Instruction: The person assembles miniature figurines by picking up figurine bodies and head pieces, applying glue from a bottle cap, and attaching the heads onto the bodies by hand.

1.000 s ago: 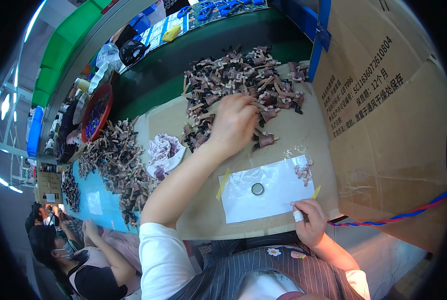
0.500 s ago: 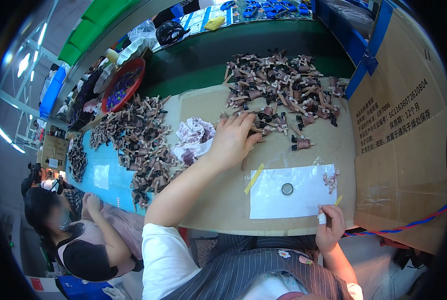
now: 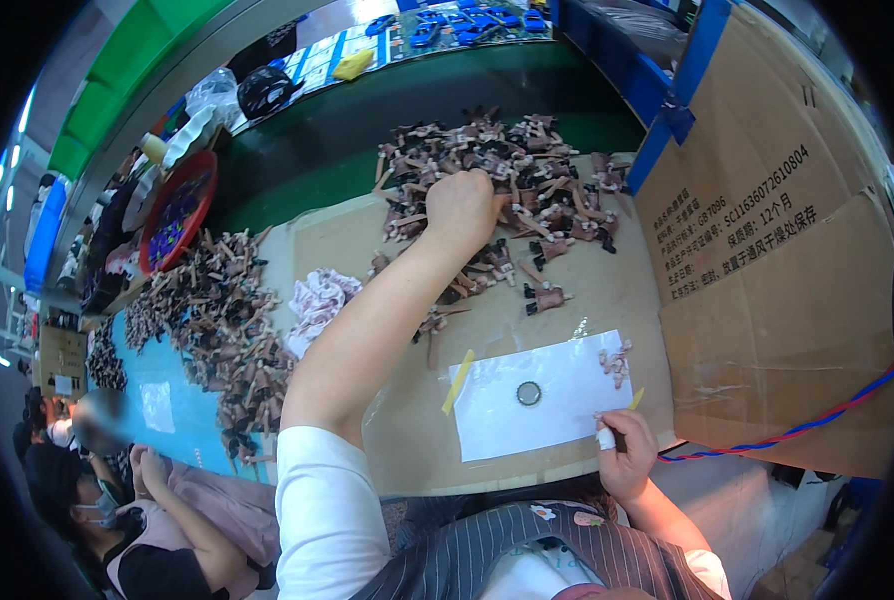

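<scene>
At the far side of the cardboard-covered work surface, my left hand (image 3: 464, 207) is over a heap of small doll-like figures (image 3: 539, 165) in brownish-pink and black. Its fingers are curled down; whatever lies under them is hidden. My right hand (image 3: 627, 458) is by the near right corner of a taped white sheet (image 3: 497, 430). Its fingers are pinched together, a white wrap on one of them, and a tiny piece at the tips is too small to name. On the sheet lie a round cap-like disc (image 3: 529, 393) and a few small pinkish parts (image 3: 615, 364).
A crumpled cloth (image 3: 319, 302) and another figure heap (image 3: 229, 330) lie to the left. Beyond them stands a red basin (image 3: 207, 190) of purple pieces. A tall cardboard wall (image 3: 757, 330) borders the right side. A co-worker (image 3: 182, 510) sits at the left.
My left hand has moved farther away, onto the far heap, and its spread fingers have curled in. My right hand stays by the sheet's corner. The whole view has shifted and turned slightly.
</scene>
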Demonstrator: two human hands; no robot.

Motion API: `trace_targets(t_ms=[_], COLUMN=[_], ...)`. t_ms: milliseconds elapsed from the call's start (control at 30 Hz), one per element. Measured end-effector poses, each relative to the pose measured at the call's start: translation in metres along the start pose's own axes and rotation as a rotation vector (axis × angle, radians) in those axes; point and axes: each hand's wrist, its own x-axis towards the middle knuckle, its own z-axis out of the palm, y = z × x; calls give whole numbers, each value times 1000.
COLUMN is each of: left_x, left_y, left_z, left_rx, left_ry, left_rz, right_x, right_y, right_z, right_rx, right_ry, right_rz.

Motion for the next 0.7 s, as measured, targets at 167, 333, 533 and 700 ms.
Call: trace_targets(t_ms=[167,333,533,700], left_x=[0,-18,-31,-11], left_y=[-1,-8,-7,29], left_z=[6,-12,-24,-18], left_rx=[4,-264,-698,-353], left_ry=[-4,39,-55,291], left_rz=[-46,-149,-251,150], right_x=[2,2,2,-1], right_y=[0,1,4,6], right_z=[-2,-3,-3,-2], right_rx=[25,58,76,81], right_ry=[-1,-9,-3,3], right_rz=[-23,-34,-38,-63])
